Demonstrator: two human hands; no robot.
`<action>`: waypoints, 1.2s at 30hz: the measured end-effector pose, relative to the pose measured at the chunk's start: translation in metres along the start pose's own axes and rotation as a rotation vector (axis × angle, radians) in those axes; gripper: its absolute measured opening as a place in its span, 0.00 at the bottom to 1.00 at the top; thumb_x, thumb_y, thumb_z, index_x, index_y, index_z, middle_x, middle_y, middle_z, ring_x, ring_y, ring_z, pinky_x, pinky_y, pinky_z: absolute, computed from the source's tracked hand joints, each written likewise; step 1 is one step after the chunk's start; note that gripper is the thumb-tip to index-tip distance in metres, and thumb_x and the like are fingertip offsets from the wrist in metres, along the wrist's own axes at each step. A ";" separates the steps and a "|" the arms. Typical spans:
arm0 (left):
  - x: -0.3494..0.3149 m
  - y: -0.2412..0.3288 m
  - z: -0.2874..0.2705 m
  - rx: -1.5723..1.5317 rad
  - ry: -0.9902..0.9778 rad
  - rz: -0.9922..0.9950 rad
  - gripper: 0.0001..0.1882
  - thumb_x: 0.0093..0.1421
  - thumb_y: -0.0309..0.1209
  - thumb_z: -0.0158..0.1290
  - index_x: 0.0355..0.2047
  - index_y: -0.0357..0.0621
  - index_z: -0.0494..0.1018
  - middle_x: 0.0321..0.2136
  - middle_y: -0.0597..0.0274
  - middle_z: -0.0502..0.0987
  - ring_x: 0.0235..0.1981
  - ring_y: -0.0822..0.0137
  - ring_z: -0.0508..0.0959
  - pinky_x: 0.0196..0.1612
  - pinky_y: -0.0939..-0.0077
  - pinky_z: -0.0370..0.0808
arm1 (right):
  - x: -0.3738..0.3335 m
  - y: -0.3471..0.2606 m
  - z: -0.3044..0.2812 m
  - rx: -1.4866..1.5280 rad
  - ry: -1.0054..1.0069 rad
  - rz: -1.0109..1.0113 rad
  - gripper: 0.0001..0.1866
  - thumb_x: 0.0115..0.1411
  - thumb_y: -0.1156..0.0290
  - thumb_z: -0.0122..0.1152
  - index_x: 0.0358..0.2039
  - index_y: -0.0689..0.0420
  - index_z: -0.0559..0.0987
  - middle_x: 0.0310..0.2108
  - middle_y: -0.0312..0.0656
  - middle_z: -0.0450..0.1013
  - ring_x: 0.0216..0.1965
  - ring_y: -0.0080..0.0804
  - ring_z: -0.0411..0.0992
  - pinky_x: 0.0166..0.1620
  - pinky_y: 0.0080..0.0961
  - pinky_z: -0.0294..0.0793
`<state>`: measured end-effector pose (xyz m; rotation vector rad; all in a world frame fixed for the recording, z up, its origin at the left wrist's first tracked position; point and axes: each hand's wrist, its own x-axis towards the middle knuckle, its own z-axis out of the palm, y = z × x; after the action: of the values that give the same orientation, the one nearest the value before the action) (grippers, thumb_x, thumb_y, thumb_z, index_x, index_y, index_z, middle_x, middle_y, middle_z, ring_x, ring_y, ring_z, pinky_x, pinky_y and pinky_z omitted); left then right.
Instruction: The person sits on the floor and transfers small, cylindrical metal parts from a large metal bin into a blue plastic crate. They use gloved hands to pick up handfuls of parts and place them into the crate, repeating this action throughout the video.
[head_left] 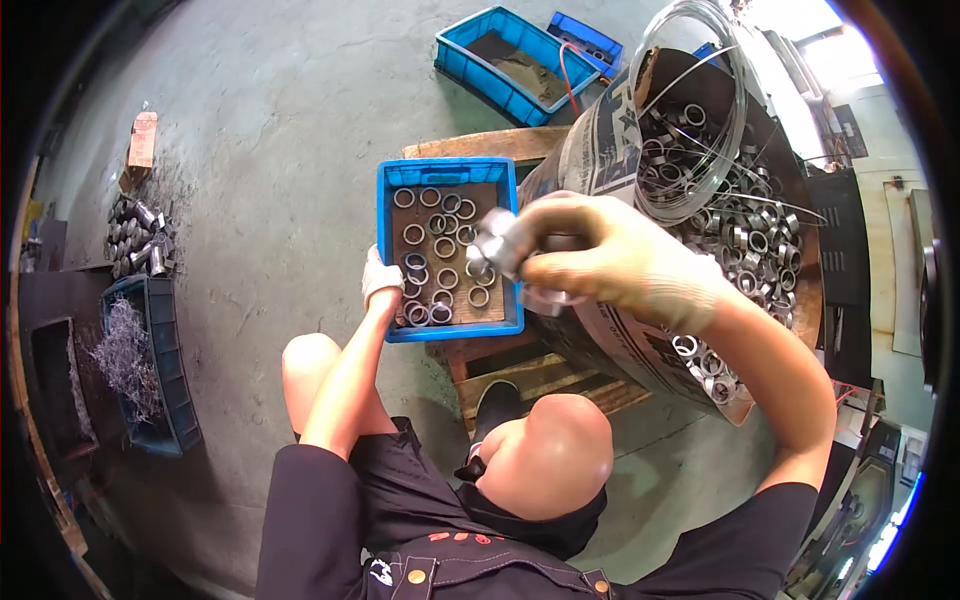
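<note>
Floor: grey concrete, scuffed and stained; a wooden pallet (560,378) is laid on it, its slats partly covered.
Box (447,170): blue, rectangular, positioned over the pallet; brown base. Box rings (445,247): silver, scattered over the base, some overlapped.
Drum (598,150): dark with pale print, tilted, placed to the right of the box; heaped with loose drum rings (750,240). A clear coil (655,205) is draped across its mouth.
Beyond the pallet: a blue tray (480,86) with brown matter inside; a smaller blue tub (592,42) just beside it.
Far left: a crate (178,370) filled with silvery shavings (127,355); a pile of metal parts (140,238) on the floor. Far right: a dark cabinet (848,255), partly in shadow.

Left hand (382,276): gloved, forearm extended forward, placed against the left side of the box; fingers partly hidden, so whether the rim is clasped cannot be told.
Right hand (622,258): gloved, elbow bent outward, raised between box and drum, fingers pointed left. Held pieces (498,245), silver and ring-like, are gripped between curled fingers and thumb above the box's right edge; blurred, their number is unclear.
</note>
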<state>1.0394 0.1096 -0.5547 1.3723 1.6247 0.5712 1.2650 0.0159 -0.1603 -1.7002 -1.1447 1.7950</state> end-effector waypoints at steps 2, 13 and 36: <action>-0.002 0.007 0.003 -0.016 -0.001 0.009 0.25 0.50 0.26 0.48 0.52 0.44 0.70 0.43 0.46 0.79 0.47 0.50 0.79 0.51 0.61 0.72 | 0.015 0.025 0.000 -0.557 0.212 -0.346 0.17 0.55 0.68 0.57 0.43 0.62 0.78 0.45 0.50 0.74 0.49 0.39 0.73 0.53 0.32 0.72; 0.008 -0.009 0.006 -0.090 -0.069 0.016 0.24 0.53 0.25 0.43 0.52 0.41 0.69 0.38 0.57 0.77 0.39 0.61 0.76 0.46 0.68 0.72 | -0.089 0.019 -0.059 -0.124 0.291 -0.574 0.13 0.57 0.77 0.57 0.43 0.64 0.79 0.39 0.39 0.79 0.43 0.21 0.74 0.49 0.22 0.73; 0.011 -0.003 0.001 -0.173 -0.082 -0.089 0.23 0.54 0.23 0.52 0.52 0.39 0.68 0.35 0.61 0.77 0.29 0.68 0.74 0.36 0.72 0.73 | -0.058 0.191 -0.058 -0.878 0.338 0.336 0.47 0.43 0.62 0.71 0.65 0.53 0.61 0.60 0.62 0.58 0.49 0.56 0.74 0.50 0.42 0.77</action>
<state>1.0388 0.1191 -0.5617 1.1760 1.5257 0.5814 1.3753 -0.1225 -0.2687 -2.6897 -1.6952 1.1082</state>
